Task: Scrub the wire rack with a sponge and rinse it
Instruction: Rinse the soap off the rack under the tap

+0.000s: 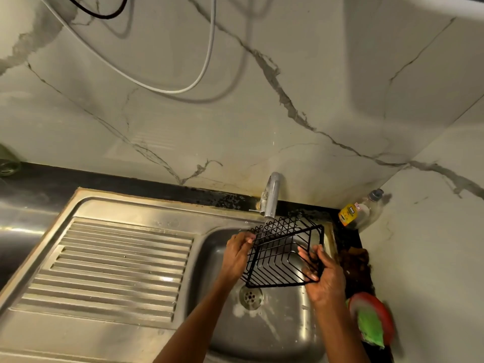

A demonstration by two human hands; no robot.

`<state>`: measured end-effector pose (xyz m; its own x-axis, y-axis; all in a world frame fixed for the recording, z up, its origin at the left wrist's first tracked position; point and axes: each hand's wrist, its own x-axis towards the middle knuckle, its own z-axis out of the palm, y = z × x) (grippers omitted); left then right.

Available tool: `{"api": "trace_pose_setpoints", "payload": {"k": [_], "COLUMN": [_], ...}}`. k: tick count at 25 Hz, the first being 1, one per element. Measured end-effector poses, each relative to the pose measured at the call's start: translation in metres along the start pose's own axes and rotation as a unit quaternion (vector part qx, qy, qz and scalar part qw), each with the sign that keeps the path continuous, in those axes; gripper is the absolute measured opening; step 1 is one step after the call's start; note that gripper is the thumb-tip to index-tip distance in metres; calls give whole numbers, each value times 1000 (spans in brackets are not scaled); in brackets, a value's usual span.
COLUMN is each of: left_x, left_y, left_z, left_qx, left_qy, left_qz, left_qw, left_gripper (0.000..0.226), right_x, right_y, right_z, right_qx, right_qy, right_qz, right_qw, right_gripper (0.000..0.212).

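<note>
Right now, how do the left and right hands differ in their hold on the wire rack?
The left hand pinches the wire rack at its left corner, near the tap's thin water stream; the right hand grips the rack's right edge, away from the stream. The left hand's fingertips stay at the rim; the right hand's fingers reach inside, seen through the wires. Both hold the rack tilted above the sink; neither holds a sponge.
</note>
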<state>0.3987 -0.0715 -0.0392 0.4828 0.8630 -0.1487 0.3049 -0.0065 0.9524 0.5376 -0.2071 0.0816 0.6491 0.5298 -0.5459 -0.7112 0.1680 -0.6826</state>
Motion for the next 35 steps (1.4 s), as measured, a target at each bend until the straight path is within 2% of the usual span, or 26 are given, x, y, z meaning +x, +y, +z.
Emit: {"api": "trace_pose_setpoints", "payload": {"k": [4,7,9,13,16,19,22,28,32,35], "left_x": [-1,5,12,20,21,26,29,29,29,26], "left_y": [8,19,27,36,36,37,38,47,52,54], "left_z": [5,9,9,7,8,7,2,7,18,16], "left_qx": [0,34,48,-100,-99,-78,-124,-161,-133,-151], "left_qy": [-39,-122,-147,-68,-51,-49,-79,-102,-37,-40], "left_qz": [34,-32,-81,-191,-251,-259,-296,-276,-264,-259], "left_qw": [999,991,985,974,961,961,944,942,955,953], "left_gripper": [31,41,39,24,42,30,35,58,31,37], "right_x": [-1,-2,-1,-2,-5,-10,-9,-6,-5,-4], "right_y": [-4,-2,-1,1,1,3,0,-10,-6,-4], "right_z": [4,5,3,-2,-1,1,-1,1,0,-4], "right_qx": [3,-34,-63,-96,-122,-160,-168,-173,-169,-140], "right_qy": [0,-11,-14,-5,-9,-18,-7,-14,-15,4], "right_qz": [-5,-16,-14,-12,-12,-15,-27,-41,-32,-31], "right_qw": [1000,999,998,995,992,987,985,984,985,990], "right_gripper": [27,25,24,20,20,20,20,22,21,19]}}
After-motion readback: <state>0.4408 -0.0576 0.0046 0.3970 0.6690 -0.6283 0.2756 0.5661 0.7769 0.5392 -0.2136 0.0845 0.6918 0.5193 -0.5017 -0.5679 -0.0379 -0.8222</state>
